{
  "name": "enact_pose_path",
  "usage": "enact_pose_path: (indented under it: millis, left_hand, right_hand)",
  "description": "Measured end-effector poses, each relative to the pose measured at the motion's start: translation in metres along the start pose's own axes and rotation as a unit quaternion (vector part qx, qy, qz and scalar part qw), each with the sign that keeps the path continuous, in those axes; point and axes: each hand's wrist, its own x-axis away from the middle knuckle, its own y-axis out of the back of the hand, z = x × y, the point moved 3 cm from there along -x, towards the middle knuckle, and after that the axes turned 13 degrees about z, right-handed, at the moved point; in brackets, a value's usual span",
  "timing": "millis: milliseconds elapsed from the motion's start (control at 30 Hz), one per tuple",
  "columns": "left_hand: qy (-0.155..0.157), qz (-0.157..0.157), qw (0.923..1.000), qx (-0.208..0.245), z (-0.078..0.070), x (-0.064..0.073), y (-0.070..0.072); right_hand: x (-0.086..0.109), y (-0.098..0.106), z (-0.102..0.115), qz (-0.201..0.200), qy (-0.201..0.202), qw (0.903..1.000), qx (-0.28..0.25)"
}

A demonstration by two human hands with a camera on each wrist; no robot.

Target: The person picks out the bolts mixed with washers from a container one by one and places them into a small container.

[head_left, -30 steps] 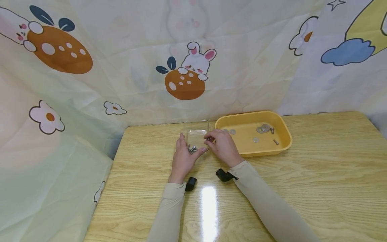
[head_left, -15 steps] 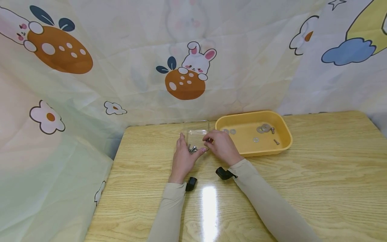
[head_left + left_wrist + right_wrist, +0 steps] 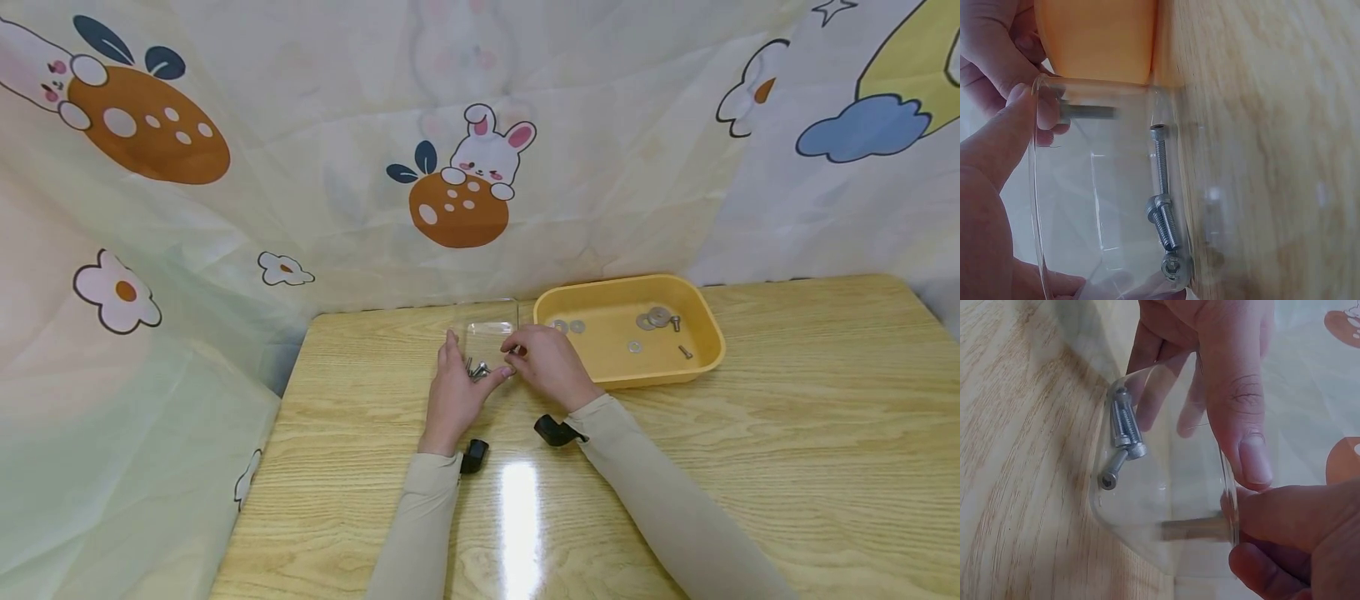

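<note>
My left hand [image 3: 455, 400] grips a clear plastic box [image 3: 491, 327] from its left and near side, with the thumb along the near rim. Several socket-head bolts [image 3: 1161, 212] lie at the bottom of the box, bunched toward the left hand. At the box's near right corner, my right hand [image 3: 557, 364] pinches a bolt [image 3: 1089, 112] between thumb and fingers. That bolt points down inside the box wall, well above the other bolts; its upper end is partly hidden by the fingertips. Through the clear wall it also shows in the right wrist view, slightly blurred.
Just right of the box stands a yellow tray [image 3: 663, 379] holding several flat washers [image 3: 658, 317] and two bolts [image 3: 686, 352]. Both rest on a wooden table [image 3: 810, 433]. A printed cloth [image 3: 600, 175] hangs behind the table's far edge.
My right hand has shifted slightly left at the box's near right corner, and its bolt shows less in the head view. The left hand, box and tray have stayed put.
</note>
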Motion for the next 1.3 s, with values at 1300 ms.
enact_pose_path:
  millis: [1300]
  left_hand:
    - [0.017, 0.006, 0.9997, 0.019, -0.001, 0.000, -0.001]
  right_hand:
    - [0.039, 0.042, -0.019, -0.039, -0.010, 0.9991, 0.010]
